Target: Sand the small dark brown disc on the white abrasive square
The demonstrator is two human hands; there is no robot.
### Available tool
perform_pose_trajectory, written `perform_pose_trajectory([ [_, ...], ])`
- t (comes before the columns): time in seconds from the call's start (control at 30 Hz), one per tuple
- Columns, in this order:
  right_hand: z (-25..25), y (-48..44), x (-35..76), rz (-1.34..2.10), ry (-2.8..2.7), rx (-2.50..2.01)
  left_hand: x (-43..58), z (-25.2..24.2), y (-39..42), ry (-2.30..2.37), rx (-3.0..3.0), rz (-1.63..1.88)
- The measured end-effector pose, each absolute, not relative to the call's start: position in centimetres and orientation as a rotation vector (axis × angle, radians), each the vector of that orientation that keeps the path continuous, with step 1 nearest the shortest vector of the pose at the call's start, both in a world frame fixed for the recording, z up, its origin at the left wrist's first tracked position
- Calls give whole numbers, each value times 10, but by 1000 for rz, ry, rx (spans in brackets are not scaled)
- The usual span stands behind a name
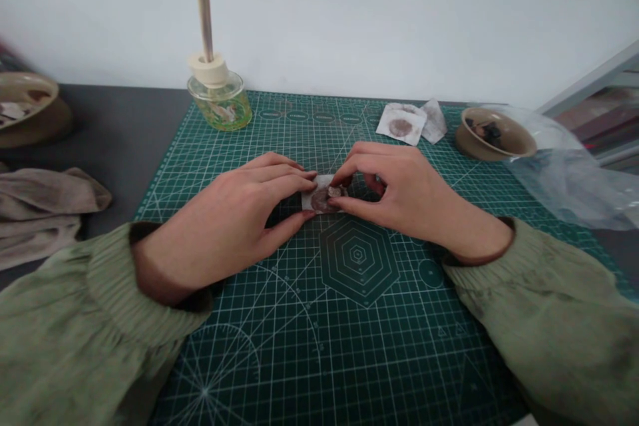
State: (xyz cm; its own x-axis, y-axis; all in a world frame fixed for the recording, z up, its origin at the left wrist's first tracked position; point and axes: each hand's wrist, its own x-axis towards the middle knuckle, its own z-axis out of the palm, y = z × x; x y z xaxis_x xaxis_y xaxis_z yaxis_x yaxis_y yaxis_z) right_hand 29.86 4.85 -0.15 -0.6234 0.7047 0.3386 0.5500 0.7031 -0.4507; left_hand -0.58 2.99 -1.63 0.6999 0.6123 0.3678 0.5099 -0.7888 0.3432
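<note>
A small white square (307, 201) with a round brown patch lies on the green cutting mat. My left hand (244, 203) steadies its left side, the thumb at the near corner and the fingertips at the far corner. Over the patch, my right hand (394, 180) pinches a small pale, crumpled lump (335, 192) between thumb and fingers. What the lump is cannot be made out. The right fingers cover the square's right end.
The cutting mat (357, 353) spans the dark table. Behind stand a reed diffuser (219, 103), similar white squares (402, 123) and a brown bowl (472, 143) of dark bits, near clear plastic (564, 180). At left are another bowl (40, 123) and a cloth (44, 206).
</note>
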Motion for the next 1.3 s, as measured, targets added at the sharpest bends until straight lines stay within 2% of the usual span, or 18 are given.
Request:
perform_pose_trajectory([
  [0.53, -1, 46, 294, 362, -2448, -995, -8, -17, 29, 896, 2714, 731],
  [1.3, -3, 46, 288, 534, -2448, -966, -9, -17, 26, 1038, 2738, 694],
])
